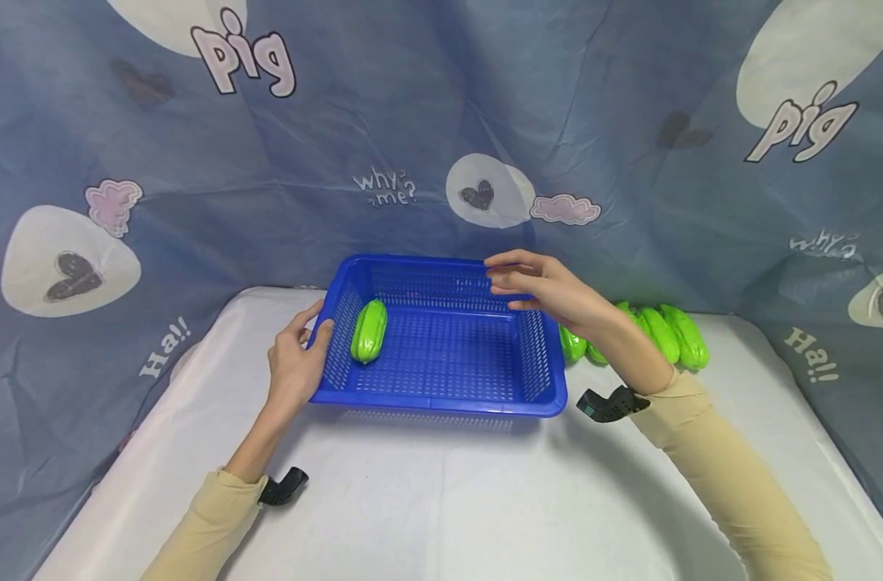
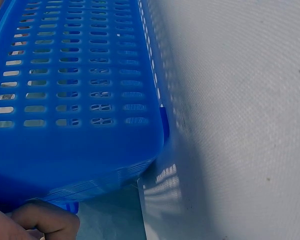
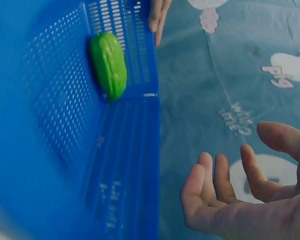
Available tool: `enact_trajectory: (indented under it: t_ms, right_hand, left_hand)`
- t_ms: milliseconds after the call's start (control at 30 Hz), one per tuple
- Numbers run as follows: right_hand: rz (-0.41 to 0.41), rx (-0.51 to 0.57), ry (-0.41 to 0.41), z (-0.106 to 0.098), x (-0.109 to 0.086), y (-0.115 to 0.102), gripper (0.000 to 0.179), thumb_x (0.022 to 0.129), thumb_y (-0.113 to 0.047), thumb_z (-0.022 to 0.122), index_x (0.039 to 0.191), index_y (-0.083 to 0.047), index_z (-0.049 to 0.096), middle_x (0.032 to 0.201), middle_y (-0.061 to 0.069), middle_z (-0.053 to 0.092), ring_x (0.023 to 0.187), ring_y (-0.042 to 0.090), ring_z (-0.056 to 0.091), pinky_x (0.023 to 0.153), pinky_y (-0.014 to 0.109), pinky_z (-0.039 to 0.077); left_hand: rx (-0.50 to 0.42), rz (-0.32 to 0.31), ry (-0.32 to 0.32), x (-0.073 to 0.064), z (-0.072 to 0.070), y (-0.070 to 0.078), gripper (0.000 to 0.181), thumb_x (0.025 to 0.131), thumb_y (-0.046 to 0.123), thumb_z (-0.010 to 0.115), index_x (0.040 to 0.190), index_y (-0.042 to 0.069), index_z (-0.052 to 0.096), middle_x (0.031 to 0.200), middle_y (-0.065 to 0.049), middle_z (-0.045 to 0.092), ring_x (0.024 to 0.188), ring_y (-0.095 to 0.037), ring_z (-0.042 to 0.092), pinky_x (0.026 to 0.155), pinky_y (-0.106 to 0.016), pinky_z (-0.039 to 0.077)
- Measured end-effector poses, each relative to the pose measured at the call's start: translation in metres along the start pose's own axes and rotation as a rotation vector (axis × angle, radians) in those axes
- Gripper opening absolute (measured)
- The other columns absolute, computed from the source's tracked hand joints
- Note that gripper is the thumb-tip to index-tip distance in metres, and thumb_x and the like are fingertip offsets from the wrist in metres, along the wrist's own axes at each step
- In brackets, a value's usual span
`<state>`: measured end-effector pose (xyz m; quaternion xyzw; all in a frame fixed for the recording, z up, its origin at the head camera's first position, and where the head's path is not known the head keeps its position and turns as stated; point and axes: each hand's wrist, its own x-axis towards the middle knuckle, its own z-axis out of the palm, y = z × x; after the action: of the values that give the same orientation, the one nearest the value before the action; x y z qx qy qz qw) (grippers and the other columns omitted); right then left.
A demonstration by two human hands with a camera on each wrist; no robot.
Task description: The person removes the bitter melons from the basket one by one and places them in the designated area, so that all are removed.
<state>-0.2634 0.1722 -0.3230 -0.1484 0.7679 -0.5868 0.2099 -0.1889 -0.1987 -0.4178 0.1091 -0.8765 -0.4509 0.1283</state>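
Observation:
A blue plastic mesh basket [image 1: 427, 401] sits on the white table. My left hand [image 1: 296, 363] grips its left rim, and in the left wrist view the curled fingers [image 2: 52, 220] show at the basket's edge. One glossy, ridged, long green vegetable-like piece [image 1: 370, 332] lies inside, along the left wall. Above the back right corner of the basket is my right hand [image 1: 550, 294], its fingers spread and loosely bent. In the right wrist view the same hand [image 3: 245, 195] holds nothing and stands apart from the basket wall [image 3: 132, 150].
Several similar green pieces [image 1: 683, 337] lie in a row right of the basket, partly hidden by my right forearm. A blue-grey printed cloth [image 1: 412, 97] hangs behind the table [image 1: 412, 500]. Each wrist wears a black device [image 1: 612, 403].

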Motion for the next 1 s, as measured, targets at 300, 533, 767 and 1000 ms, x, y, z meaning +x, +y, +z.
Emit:
enact_trajectory:
  t_ms: [300, 533, 767, 1000]
  right_hand:
    - [0.030, 0.114, -0.088, 0.026, 0.028, 0.000, 0.052, 0.113, -0.019, 0.051, 0.162, -0.002, 0.042, 0.168, 0.024, 0.043, 0.154, 0.043, 0.048, 0.126, 0.062, 0.038]
    - [0.081, 0.180, -0.092, 0.046, 0.051, -0.001, 0.053, 0.113, -0.019, 0.052, 0.162, -0.002, 0.042, 0.169, 0.023, 0.042, 0.154, 0.044, 0.047, 0.126, 0.060, 0.039]
    - [0.125, 0.166, -0.087, 0.065, 0.071, 0.000, 0.055, 0.110, -0.021, 0.058, 0.161, -0.006, 0.045, 0.168, 0.014, 0.045, 0.150, 0.039, 0.053, 0.124, 0.059, 0.042]
    - [0.186, 0.189, -0.091, 0.082, 0.089, 0.009, 0.055, 0.108, -0.019, 0.062, 0.160, -0.006, 0.047, 0.164, 0.014, 0.050, 0.150, 0.040, 0.053, 0.124, 0.061, 0.042]
  left_hand:
    - [0.000, -0.001, 0.000, 0.000, 0.001, 0.000, 0.049, 0.112, 0.032, 0.056, 0.159, 0.017, 0.055, 0.090, -0.008, 0.051, 0.066, -0.013, 0.042, 0.059, -0.027, 0.037]
    - [-0.003, -0.004, 0.011, 0.000, 0.000, 0.000, 0.048, 0.112, 0.032, 0.056, 0.158, 0.017, 0.056, 0.091, -0.008, 0.051, 0.068, -0.014, 0.042, 0.061, -0.029, 0.037]
    - [-0.012, -0.004, 0.013, 0.000, -0.001, -0.001, 0.048, 0.112, 0.032, 0.057, 0.158, 0.017, 0.056, 0.087, -0.006, 0.049, 0.061, -0.010, 0.039, 0.057, -0.026, 0.036]
    - [-0.006, 0.003, 0.009, -0.001, -0.001, 0.000, 0.049, 0.112, 0.032, 0.056, 0.158, 0.017, 0.056, 0.089, -0.007, 0.050, 0.062, -0.010, 0.039, 0.058, -0.026, 0.037]
